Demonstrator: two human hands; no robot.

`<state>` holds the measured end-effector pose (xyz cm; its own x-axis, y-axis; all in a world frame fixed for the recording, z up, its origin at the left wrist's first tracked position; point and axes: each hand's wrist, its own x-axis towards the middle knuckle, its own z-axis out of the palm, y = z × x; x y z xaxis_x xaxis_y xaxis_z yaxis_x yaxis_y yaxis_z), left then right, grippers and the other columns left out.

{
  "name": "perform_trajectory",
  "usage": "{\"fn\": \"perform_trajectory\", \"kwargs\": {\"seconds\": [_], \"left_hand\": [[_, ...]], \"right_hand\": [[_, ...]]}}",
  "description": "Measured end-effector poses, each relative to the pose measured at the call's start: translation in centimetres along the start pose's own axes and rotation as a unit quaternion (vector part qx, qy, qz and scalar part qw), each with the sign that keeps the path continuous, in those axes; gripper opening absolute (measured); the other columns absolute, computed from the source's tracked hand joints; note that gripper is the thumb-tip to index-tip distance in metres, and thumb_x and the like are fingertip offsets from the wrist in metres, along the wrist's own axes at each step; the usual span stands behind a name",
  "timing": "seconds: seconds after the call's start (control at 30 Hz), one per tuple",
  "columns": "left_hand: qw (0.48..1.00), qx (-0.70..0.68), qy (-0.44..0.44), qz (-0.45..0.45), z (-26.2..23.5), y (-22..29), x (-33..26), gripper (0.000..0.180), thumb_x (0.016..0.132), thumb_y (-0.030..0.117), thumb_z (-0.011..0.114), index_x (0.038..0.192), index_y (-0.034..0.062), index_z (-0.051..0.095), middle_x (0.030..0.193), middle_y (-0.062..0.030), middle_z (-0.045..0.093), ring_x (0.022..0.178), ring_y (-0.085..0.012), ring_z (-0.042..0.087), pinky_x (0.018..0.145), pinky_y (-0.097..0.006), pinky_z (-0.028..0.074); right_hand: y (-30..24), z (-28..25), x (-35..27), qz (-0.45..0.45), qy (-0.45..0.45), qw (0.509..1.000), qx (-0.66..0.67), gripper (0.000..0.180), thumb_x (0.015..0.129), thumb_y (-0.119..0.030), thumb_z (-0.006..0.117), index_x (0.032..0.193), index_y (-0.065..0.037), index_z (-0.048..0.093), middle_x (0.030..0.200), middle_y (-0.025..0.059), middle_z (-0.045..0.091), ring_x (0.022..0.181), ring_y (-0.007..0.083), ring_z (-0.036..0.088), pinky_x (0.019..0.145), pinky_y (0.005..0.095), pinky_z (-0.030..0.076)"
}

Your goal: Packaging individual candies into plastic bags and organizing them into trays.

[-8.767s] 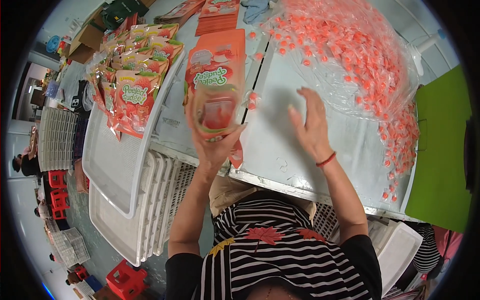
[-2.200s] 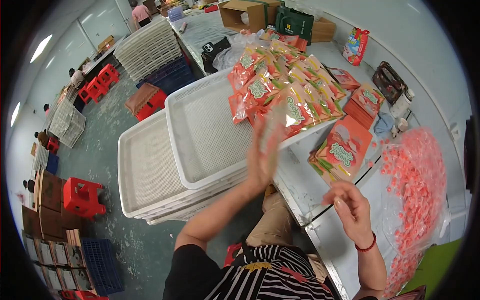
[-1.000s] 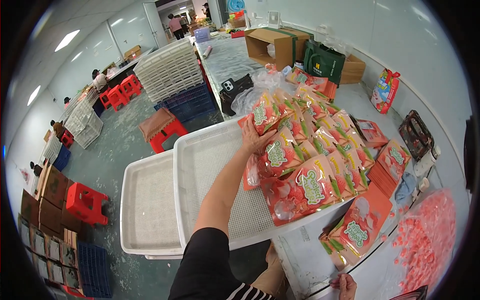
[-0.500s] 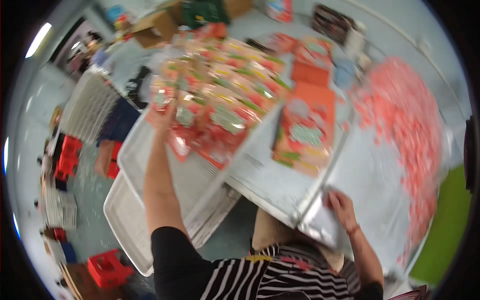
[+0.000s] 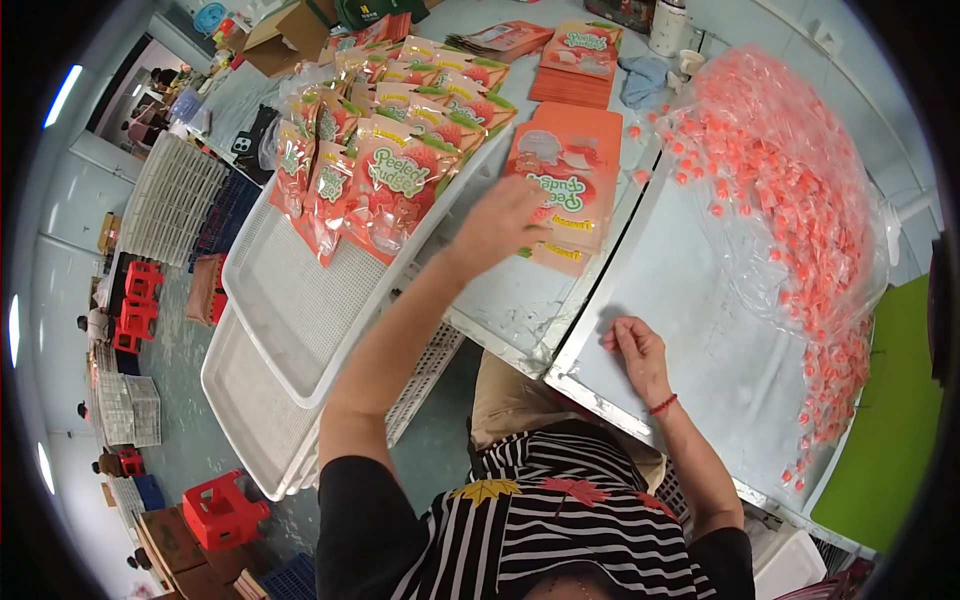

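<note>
My left hand [image 5: 500, 225] is over the near-left edge of a stack of flat orange pouches [image 5: 582, 150] on the table, its fingers stretched out and apart. Whether the fingertips touch the top pouch I cannot tell. My right hand [image 5: 640, 357] rests curled at the near edge of the pale work surface [image 5: 690, 290], with nothing showing between its fingers. To the left, filled glossy pouches [image 5: 395, 175] stand packed in rows in a white perforated tray [image 5: 300, 335]. At the right lies a heap of small red-pink wrapped pieces [image 5: 780, 170], partly under clear plastic.
More flat pouches [image 5: 575, 85] are stacked behind, near a blue cloth [image 5: 645, 80] and a white bottle [image 5: 667, 28]. Another white tray [image 5: 245, 410] sits lower left. A red stool [image 5: 225, 508] stands on the floor. A dark phone [image 5: 243, 143] lies beyond the tray.
My left hand has left the filled pouches in the tray and moved right to the flat stack. My right hand stays curled by the table edge. The view has shifted and sharpened.
</note>
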<state>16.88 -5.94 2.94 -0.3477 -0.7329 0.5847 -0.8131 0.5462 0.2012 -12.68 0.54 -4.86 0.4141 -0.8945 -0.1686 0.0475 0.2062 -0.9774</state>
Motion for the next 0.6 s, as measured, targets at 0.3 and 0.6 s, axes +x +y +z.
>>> {"fn": "perform_trajectory", "kwargs": {"seconds": [0.3, 0.6], "left_hand": [[0.963, 0.189, -0.018, 0.191, 8.3, -2.9, -3.5, 0.026, 0.071, 0.026, 0.056, 0.092, 0.0153, 0.066, 0.106, -0.0048, 0.058, 0.104, -0.024, 0.055, 0.088, -0.038, 0.048], [0.994, 0.065, -0.072, 0.058, 6.7, -1.8, -3.6, 0.028, 0.077, 0.009, 0.055, 0.104, 0.0033, 0.062, 0.099, -0.0087, 0.061, 0.095, -0.0241, 0.058, 0.079, -0.034, 0.051]], "right_hand": [[-0.1, 0.1, -1.9, -0.083, 0.023, 0.99, -0.109, 0.017, 0.096, -0.013, 0.051, 0.096, 0.001, 0.061, 0.073, 0.0018, 0.059, 0.069, 0.0085, 0.054, 0.066, 0.0223, 0.046], [2.4, -0.1, -1.3, -0.061, 0.011, 0.998, -0.002, 0.014, 0.098, -0.014, 0.05, 0.098, -0.003, 0.059, 0.077, -0.0002, 0.059, 0.069, 0.007, 0.054, 0.066, 0.0207, 0.046]]}}
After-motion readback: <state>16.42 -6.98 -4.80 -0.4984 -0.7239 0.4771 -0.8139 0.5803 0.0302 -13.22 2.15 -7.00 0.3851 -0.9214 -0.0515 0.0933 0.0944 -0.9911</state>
